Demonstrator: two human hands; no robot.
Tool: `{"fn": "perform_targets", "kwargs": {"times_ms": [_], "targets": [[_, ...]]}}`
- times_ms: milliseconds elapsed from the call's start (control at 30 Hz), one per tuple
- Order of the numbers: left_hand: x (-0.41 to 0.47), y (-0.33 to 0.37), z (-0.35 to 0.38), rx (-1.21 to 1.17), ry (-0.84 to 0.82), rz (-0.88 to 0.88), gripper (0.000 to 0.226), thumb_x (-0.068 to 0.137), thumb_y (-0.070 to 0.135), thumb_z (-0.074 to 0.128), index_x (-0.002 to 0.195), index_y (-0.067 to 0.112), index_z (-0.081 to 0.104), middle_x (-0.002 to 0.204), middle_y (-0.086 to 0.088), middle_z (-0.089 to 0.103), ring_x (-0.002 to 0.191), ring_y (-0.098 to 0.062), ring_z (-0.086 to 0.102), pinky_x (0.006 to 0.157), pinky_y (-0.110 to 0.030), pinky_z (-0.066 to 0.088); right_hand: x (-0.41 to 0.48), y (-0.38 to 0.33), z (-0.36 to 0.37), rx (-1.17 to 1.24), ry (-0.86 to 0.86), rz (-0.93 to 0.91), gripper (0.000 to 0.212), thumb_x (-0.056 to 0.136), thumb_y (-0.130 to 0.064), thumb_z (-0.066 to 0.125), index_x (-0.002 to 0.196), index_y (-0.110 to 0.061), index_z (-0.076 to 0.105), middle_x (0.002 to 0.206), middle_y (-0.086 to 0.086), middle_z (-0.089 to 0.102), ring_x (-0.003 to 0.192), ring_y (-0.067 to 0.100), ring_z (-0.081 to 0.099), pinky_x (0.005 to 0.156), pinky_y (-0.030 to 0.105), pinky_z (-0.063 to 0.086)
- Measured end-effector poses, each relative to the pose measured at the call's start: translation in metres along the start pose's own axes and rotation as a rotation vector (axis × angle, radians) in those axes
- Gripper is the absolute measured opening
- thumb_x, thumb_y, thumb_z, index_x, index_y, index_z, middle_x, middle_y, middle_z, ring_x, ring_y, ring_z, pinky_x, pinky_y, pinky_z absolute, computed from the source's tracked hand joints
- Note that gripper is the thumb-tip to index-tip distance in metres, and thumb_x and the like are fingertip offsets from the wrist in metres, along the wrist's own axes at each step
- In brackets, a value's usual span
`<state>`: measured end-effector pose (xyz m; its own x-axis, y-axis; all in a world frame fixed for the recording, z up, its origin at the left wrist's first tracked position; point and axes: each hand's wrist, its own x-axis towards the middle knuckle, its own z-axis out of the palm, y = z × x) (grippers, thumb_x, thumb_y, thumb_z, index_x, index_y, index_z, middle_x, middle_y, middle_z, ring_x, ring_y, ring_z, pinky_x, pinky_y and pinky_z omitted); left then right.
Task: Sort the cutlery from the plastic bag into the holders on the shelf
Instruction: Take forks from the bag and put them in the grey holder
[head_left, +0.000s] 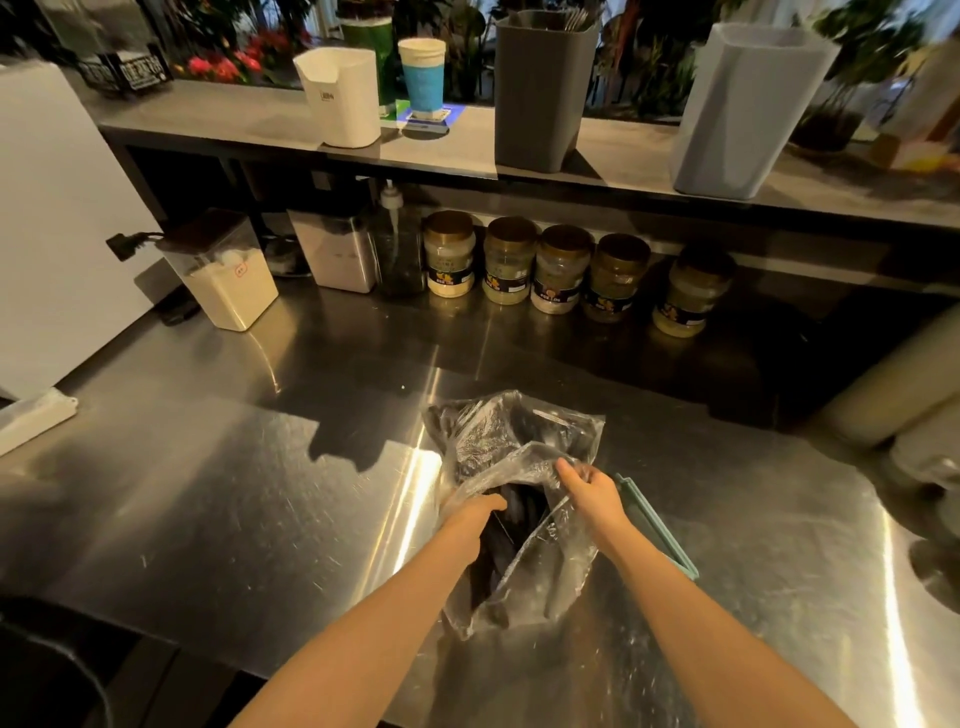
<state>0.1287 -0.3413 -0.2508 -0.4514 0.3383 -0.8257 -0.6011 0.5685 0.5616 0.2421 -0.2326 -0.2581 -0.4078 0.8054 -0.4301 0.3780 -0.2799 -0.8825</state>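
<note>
While seen from the head camera, both hands at work on the clear plastic bag (511, 467) lying on the steel table (208, 493), just in front of the body. Left hand (475, 519) reaching into the bag's open mouth, fingers curled among the dark cutlery (511, 525) inside — whether closed on a piece, cannot tell. Right hand (592, 493) pinching the upper edge of the film, lifting it to keep the mouth open. Beside the right forearm, a pale green tray edge (657, 525) on the table.

Probably the first step: drawing pieces out of the bag. Calls next for a firm grip on one kind of piece, a clean pull clear of the clinging film, then a long reach up to the shelf (249, 119). Waiting there: a white holder (343, 98), a dark grey holder (540, 93) already showing utensil tips, and a pale grey holder (737, 114).

Writing: small grey lettering on the white holder, too small to read; dark labels on the row of jars (561, 270) under the shelf — illegible.
</note>
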Motion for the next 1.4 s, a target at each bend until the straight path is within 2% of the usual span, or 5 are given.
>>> {"fn": "perform_targets", "kwargs": {"times_ms": [433,800,933,1233,1400], "targets": [[0.001,0.0,-0.019,-0.069,-0.199,-0.015,0.019,0.087,-0.001,0.059,0.069,0.002,0.061,0.064,-0.008,0.065,0.068,-0.021,0.057,0.066,-0.029,0.049,0.0,-0.008,0.009,-0.162,-0.005,-0.088,0.035,0.092,-0.031,0.059,0.109,-0.001,0.062,0.097,0.009,0.065,0.095,0.024,0.062,0.082,0.033,0.047],[-0.009,-0.005,-0.019,-0.032,-0.257,-0.022,0.012,0.088,0.002,0.059,0.1,0.0,0.062,0.085,-0.013,0.064,0.08,-0.026,0.062,0.089,-0.038,0.05,-0.012,-0.001,0.007,-0.276,0.053,-0.098,0.036,0.091,-0.039,0.058,0.089,-0.003,0.062,0.097,0.013,0.064,0.091,0.026,0.061,0.074,0.032,0.043],[-0.018,-0.004,-0.017,-0.078,-0.271,-0.024,0.013,0.092,-0.003,0.05,0.105,-0.003,0.055,0.062,-0.013,0.063,0.049,-0.018,0.064,0.071,-0.031,0.051,-0.02,-0.004,0.007,-0.275,0.048,-0.115,0.037,0.092,-0.037,0.058,0.092,0.0,0.064,0.094,0.011,0.066,0.085,0.019,0.059,0.073,0.03,0.041],[-0.041,-0.021,-0.022,-0.245,-0.329,-0.052,0.012,0.096,0.006,0.051,0.087,-0.002,0.052,0.066,-0.01,0.052,0.064,-0.022,0.055,0.046,-0.032,0.056,-0.038,-0.007,0.004,-0.32,0.051,-0.199,0.031,0.094,-0.035,0.055,0.1,-0.006,0.062,0.096,0.004,0.062,0.096,0.02,0.059,0.075,0.028,0.039],[-0.048,-0.032,-0.02,-0.315,-0.274,-0.026,0.011,0.093,0.004,0.05,0.082,0.001,0.051,0.062,-0.008,0.05,0.038,-0.015,0.049,0.042,-0.02,0.047,-0.053,-0.007,0.008,-0.392,0.131,-0.246,0.04,0.092,-0.041,0.055,0.111,-0.005,0.058,0.115,0.011,0.058,0.11,0.026,0.053,0.089,0.036,0.042]]}}
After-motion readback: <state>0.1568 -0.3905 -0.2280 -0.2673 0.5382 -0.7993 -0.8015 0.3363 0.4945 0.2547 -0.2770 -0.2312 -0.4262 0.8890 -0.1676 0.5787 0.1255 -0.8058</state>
